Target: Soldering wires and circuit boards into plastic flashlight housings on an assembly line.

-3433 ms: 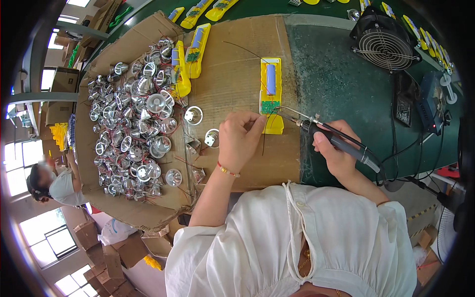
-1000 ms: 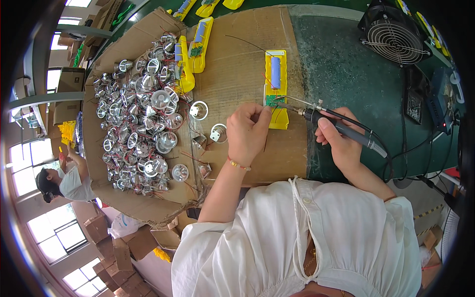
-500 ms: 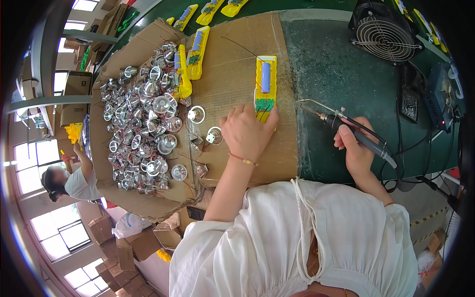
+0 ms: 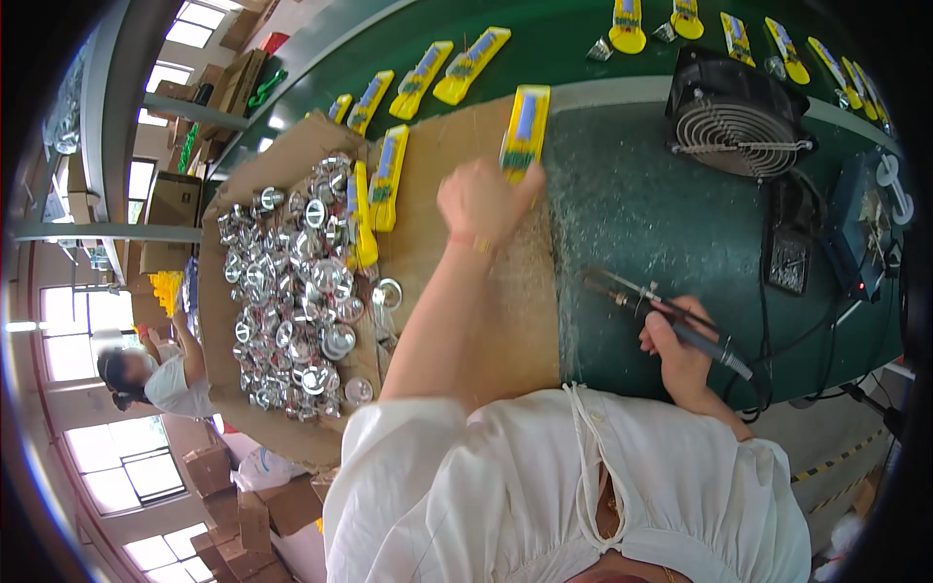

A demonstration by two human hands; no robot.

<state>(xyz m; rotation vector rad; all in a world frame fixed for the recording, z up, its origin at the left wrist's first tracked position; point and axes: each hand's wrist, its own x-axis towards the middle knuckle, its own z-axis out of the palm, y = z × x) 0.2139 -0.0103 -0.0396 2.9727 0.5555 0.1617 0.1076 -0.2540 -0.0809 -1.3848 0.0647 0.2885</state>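
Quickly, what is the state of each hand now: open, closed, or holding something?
Left hand: stretched forward, fingers on the yellow part; the grip is blurred, cannot be told.
Right hand: closed around the soldering iron.

White short-sleeved top, bare forearms

The person wears a loose white blouse with gathered fabric, a thin drawstring tie at the neckline and short sleeves; the left hand carries a slim gold-coloured bracelet at the wrist, the right hand is bare.
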